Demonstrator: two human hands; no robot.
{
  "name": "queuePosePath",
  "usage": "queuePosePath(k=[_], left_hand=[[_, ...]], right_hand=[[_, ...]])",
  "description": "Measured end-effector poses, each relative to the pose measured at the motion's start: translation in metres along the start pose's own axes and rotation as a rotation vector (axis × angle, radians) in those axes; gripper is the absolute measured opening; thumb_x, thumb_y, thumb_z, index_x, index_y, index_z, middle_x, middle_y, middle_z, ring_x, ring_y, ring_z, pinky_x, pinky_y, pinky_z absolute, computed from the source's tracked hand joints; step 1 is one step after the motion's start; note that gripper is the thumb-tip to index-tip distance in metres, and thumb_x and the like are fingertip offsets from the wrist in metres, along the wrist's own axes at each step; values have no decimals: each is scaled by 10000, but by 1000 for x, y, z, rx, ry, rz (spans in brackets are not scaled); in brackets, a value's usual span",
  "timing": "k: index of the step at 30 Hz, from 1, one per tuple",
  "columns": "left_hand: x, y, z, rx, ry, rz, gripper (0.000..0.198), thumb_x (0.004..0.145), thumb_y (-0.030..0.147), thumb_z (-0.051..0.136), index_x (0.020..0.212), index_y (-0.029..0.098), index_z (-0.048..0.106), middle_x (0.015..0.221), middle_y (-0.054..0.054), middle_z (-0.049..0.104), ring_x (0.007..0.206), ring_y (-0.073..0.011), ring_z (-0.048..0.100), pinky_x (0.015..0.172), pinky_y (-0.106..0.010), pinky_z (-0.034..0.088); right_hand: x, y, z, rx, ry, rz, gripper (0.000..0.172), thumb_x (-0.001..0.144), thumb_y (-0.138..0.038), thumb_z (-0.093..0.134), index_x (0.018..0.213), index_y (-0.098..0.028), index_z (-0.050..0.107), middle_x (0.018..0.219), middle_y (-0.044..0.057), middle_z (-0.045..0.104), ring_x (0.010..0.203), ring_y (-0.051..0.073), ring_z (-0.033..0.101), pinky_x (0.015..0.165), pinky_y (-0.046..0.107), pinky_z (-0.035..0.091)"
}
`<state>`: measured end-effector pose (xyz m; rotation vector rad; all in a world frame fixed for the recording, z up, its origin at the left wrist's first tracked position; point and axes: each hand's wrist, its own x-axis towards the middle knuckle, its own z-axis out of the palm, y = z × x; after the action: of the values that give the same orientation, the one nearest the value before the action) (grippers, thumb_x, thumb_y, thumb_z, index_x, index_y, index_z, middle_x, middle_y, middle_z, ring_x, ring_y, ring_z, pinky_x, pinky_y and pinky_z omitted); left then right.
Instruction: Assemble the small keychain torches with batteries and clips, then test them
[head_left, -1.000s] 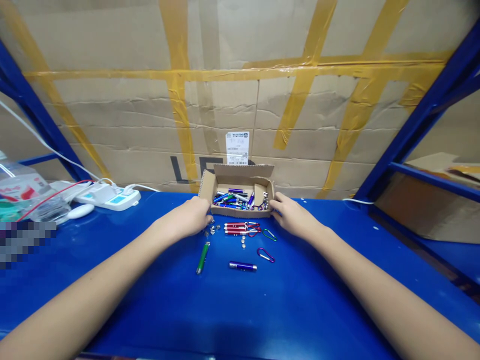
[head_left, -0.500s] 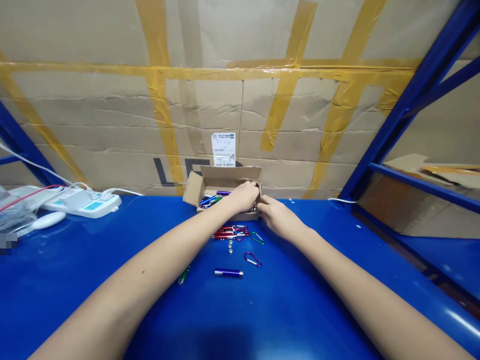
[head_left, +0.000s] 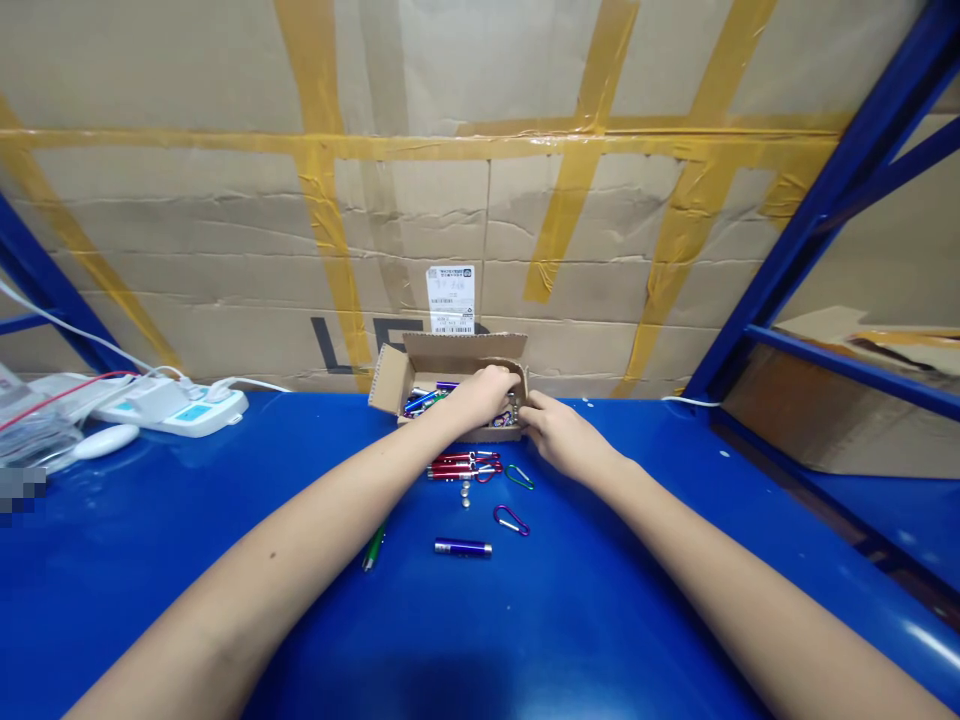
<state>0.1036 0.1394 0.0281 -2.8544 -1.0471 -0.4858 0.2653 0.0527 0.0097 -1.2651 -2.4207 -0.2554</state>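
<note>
A small open cardboard box [head_left: 465, 348] stands at the back of the blue table, with several pens or slim torches and small metal parts inside. My left hand [head_left: 486, 392] reaches into its right half, fingers bent together and pointing down; whatever they hold is hidden. At the box's right end, my right hand [head_left: 561, 428] pinches the cardboard wall. In front lie several red torches [head_left: 454, 467] with clips, a green carabiner [head_left: 519, 477], a purple carabiner [head_left: 511, 520] and small silver button cells [head_left: 466, 491]. Closer to me are a purple torch [head_left: 463, 548] and a green one [head_left: 373, 548], partly behind my left forearm.
A white power strip [head_left: 214, 412] with plugs and cables lies at the left, beside clear plastic wrapping [head_left: 26, 425]. Behind the table stands a large taped carton [head_left: 420, 220]. Blue shelf posts [head_left: 802, 225] rise at both sides, and another carton [head_left: 840, 420] sits at the right.
My left hand has risen slightly inside the box, showing more small parts below it. My right hand stays at the box's right end. The whole view has shifted a little.
</note>
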Motion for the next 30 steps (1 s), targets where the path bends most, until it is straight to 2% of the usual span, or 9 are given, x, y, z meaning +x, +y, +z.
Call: queuePosePath(k=[3,7,10,12,15,18,23,26,30], left_hand=[[-8,1,-15,-69,65,40,191,856,103,544,963,149,695,981,-98,706,935,-217,655,831,-318,509],[-46,-3,-59,-116,117,1,199,870,131,549,982,146,712,948,-83,709,861,-182,638,800,-304,489],[-96,-13,-94,-131,-42,-133,151,820,172,603,909,168,726,814,-34,708,742,-156,617,716,-280,463],[-130,-22,-107,-142,-158,-238,145,823,196,591,876,178,725,775,-22,703,705,-148,614,662,-263,444],[-169,-37,-103,-130,-256,-357,175,817,184,572,901,193,726,828,-30,725,732,-161,643,649,-256,444],[-186,-53,-84,-84,-278,-419,195,795,165,579,915,192,730,899,-57,739,797,-193,669,687,-269,466],[-190,-68,-62,-50,-263,-429,264,798,108,536,959,174,735,965,-82,747,877,-210,684,759,-278,492],[-192,-66,-58,-19,-258,-439,298,814,124,533,1035,165,729,1044,-103,742,929,-224,686,783,-285,499],[-194,-59,-57,10,-231,-509,370,828,157,533,1162,152,690,1069,-122,740,955,-235,686,810,-296,509]], right_hand=[[0,1,0,-11,-13,11,222,911,-49,481,793,-150,640,885,80,557,779,171,516,704,288,432],[-1,1,-1,-8,-40,22,231,925,-59,456,827,-143,647,911,87,562,780,167,528,706,290,436],[-1,0,-2,4,-58,23,230,930,-67,446,844,-143,646,943,98,572,798,174,547,715,295,448],[-1,0,-2,6,-61,37,212,923,-72,457,855,-150,642,965,105,581,825,184,564,726,299,455],[-1,-1,-2,-10,-64,59,155,913,-100,491,900,-160,633,1002,113,587,881,205,586,758,303,462],[0,-3,-3,-37,-91,91,124,916,-144,508,961,-161,623,1011,117,583,878,216,594,762,311,463],[0,-5,-6,-85,-86,102,117,913,-175,516,950,-156,625,993,131,563,902,243,576,805,345,466],[-4,-2,-6,-96,-39,67,115,892,-166,530,922,-157,641,1051,149,541,956,257,557,846,366,465],[-12,4,-10,-92,-30,132,115,885,-170,530,898,-153,643,1053,150,551,955,258,550,830,377,468]])
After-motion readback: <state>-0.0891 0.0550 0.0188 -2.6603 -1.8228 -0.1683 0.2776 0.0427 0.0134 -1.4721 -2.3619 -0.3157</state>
